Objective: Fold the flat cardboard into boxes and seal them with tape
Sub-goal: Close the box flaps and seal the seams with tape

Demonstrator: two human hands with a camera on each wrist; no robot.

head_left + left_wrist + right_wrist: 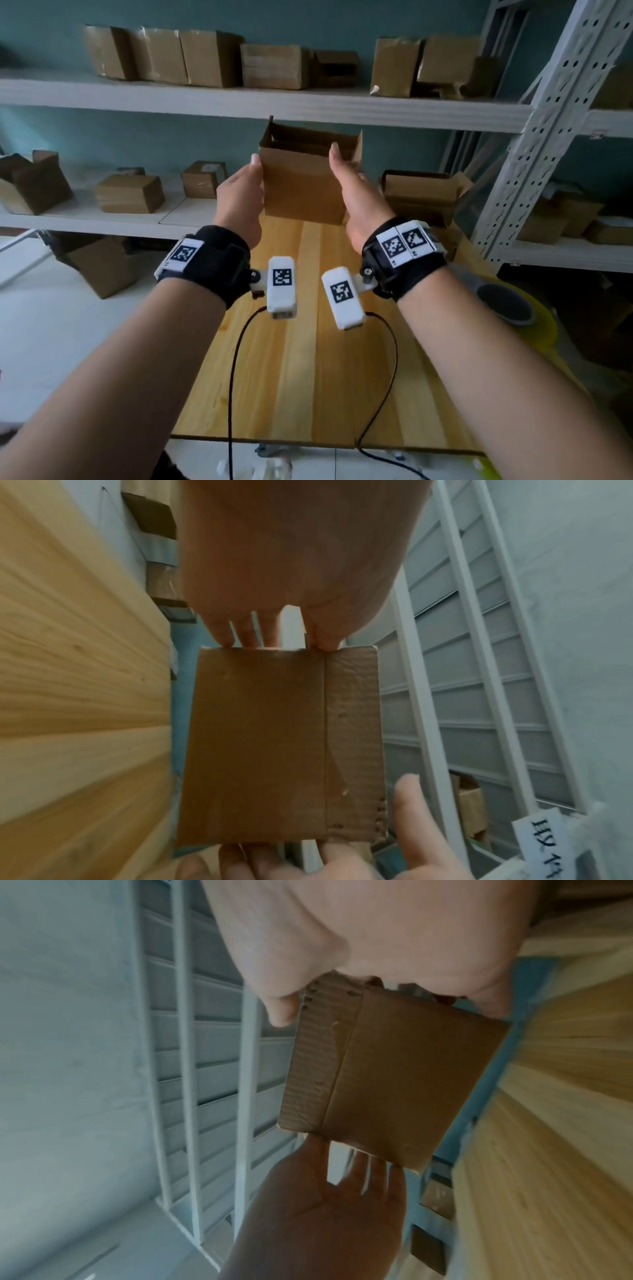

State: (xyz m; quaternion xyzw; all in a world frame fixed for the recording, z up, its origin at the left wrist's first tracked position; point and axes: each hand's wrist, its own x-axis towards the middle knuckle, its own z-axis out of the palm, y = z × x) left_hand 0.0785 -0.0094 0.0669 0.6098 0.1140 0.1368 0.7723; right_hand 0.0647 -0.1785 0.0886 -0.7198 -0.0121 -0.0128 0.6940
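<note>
A brown cardboard box (301, 185) is held upright over the far end of the wooden table (308, 359), its top flaps standing open. My left hand (239, 195) grips its left side, thumb on the front edge and fingers hidden behind. My right hand (349, 192) grips the right side with the thumb up against the front face. In the left wrist view the box (260, 745) sits between the left hand (308, 859) and the right hand (301, 547). The right wrist view shows the box (394, 1074) the same way, the left hand (325, 1204) opposite.
White shelves (239, 102) behind the table carry several folded and flat cardboard boxes. A perforated metal rack upright (548, 120) stands at the right. A roll of tape (507, 305) lies at the table's right edge. Two cables hang from the wrist cameras over the table.
</note>
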